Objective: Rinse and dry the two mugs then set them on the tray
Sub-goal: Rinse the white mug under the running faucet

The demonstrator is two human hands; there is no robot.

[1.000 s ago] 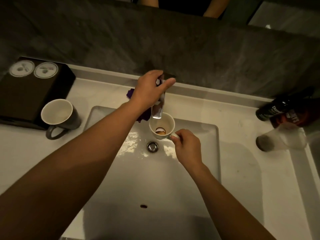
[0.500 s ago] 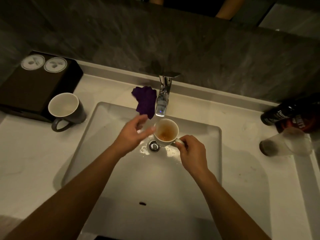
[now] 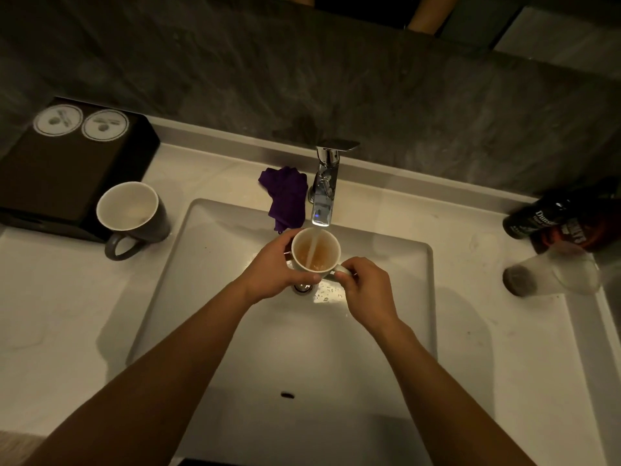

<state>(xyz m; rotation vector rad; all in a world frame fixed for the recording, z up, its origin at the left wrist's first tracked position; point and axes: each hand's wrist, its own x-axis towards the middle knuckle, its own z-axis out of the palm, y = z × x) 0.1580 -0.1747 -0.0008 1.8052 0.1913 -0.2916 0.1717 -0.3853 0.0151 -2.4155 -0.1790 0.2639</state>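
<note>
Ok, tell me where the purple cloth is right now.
In the head view, the purple cloth lies crumpled on the counter at the back rim of the sink, just left of the faucet, one end drooping over the basin.
</note>
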